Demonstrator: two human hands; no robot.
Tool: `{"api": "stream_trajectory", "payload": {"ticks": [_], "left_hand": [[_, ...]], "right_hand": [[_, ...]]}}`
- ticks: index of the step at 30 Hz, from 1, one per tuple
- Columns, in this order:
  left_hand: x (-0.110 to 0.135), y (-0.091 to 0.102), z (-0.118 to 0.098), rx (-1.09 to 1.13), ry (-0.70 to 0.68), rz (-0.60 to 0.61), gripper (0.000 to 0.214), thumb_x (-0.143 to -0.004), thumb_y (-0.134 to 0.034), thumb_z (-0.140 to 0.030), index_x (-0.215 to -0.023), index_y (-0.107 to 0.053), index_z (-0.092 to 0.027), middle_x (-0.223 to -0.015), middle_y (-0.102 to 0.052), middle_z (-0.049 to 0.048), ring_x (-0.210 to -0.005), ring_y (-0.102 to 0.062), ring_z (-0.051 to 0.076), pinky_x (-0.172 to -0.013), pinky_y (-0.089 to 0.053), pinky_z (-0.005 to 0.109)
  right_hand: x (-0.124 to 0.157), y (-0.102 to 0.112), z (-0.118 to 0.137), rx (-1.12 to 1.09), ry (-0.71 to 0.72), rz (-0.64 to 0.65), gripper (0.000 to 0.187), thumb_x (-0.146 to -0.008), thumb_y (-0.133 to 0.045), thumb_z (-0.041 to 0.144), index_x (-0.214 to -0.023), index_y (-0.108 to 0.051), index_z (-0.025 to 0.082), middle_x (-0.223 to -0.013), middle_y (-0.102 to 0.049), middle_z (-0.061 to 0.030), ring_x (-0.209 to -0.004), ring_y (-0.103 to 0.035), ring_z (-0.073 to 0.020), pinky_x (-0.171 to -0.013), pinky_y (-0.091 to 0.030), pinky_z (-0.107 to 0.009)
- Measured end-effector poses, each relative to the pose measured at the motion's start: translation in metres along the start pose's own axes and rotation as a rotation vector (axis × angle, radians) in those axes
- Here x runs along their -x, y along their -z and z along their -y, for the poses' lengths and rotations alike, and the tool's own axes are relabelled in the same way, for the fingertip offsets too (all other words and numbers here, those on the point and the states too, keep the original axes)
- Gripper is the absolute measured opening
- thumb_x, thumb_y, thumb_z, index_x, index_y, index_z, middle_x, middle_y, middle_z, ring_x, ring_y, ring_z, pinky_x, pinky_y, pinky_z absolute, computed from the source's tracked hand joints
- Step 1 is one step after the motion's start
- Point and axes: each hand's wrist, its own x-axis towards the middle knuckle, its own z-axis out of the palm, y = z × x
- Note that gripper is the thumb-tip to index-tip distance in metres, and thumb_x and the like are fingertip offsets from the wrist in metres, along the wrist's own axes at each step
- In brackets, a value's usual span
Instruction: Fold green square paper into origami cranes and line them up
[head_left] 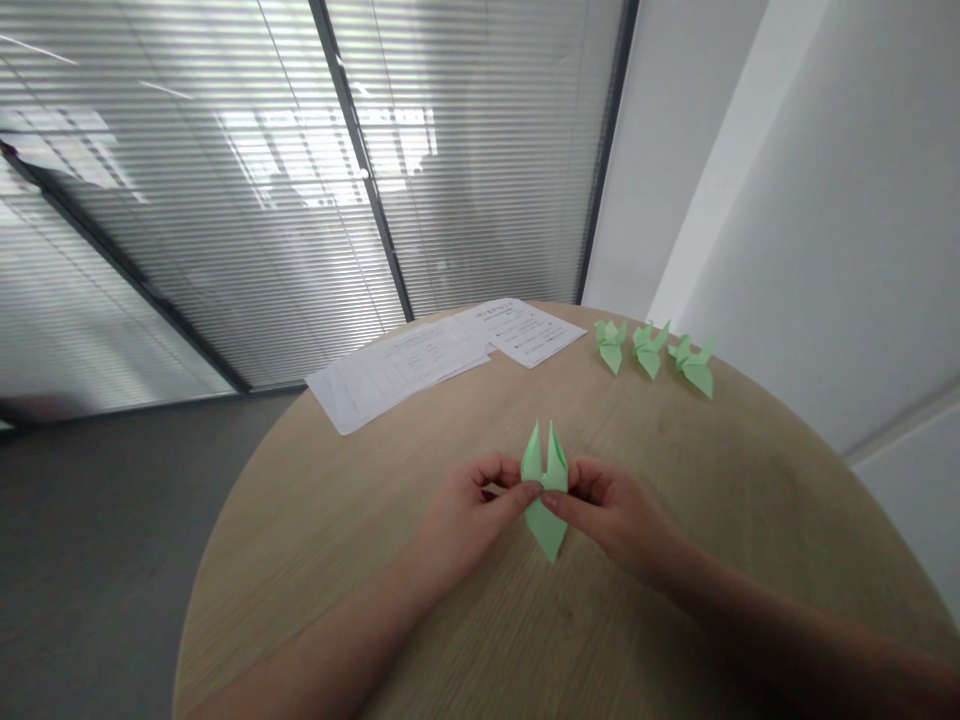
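A half-folded green paper shape with two upright points and a lower tip sits between my hands over the round wooden table. My left hand pinches its left side, fingers curled. My right hand pinches its right side, thumb and fingers pressed on the paper. Both hands are closed on it.
Three finished green paper cranes stand in a row at the far right of the table. White printed sheets lie spread along the far edge. Beyond are glass walls with blinds and a white wall on the right.
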Motion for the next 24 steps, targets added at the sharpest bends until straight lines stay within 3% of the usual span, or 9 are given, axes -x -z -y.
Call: {"api": "stream_trajectory", "payload": {"ticks": [6, 11, 17, 24], "left_hand": [[0.002, -0.001, -0.001, 0.001, -0.044, -0.012, 0.021, -0.081, -0.071, -0.035, -0.076, -0.075, -0.015, -0.071, -0.066, 0.0027, -0.065, -0.054, 0.014, -0.061, -0.043, 0.026], [0.002, -0.004, 0.0, -0.031, -0.092, 0.018, 0.025, -0.087, -0.064, -0.036, -0.078, -0.077, -0.017, -0.079, -0.069, 0.0048, -0.069, -0.057, 0.015, -0.061, -0.044, 0.025], [0.004, -0.007, -0.004, -0.096, -0.079, -0.048, 0.026, -0.086, -0.066, -0.038, -0.075, -0.075, -0.017, -0.078, -0.067, 0.0052, -0.071, -0.059, 0.017, -0.062, -0.044, 0.026], [0.002, -0.002, -0.004, -0.014, -0.051, 0.013, 0.029, -0.086, -0.065, -0.04, -0.074, -0.074, -0.015, -0.071, -0.064, 0.0031, -0.066, -0.054, 0.015, -0.061, -0.043, 0.026]], "right_hand": [[0.002, -0.006, 0.007, -0.046, -0.014, 0.094, 0.028, -0.081, -0.073, 0.044, -0.093, -0.072, 0.019, -0.082, -0.072, -0.0022, -0.075, -0.065, -0.0181, -0.072, -0.051, -0.03], [0.002, -0.005, 0.004, 0.096, -0.033, 0.081, 0.028, -0.084, -0.069, 0.043, -0.081, -0.073, 0.015, -0.072, -0.068, -0.0014, -0.066, -0.06, -0.0162, -0.065, -0.046, -0.028], [0.006, -0.01, 0.008, 0.174, -0.01, 0.062, 0.026, -0.084, -0.069, 0.04, -0.075, -0.069, 0.016, -0.064, -0.06, 0.0012, -0.061, -0.053, -0.014, -0.057, -0.039, -0.026], [0.007, -0.011, 0.011, 0.14, 0.034, 0.084, 0.032, -0.088, -0.064, 0.048, -0.086, -0.076, 0.018, -0.074, -0.067, -0.0032, -0.069, -0.059, -0.0186, -0.061, -0.044, -0.029]]}}
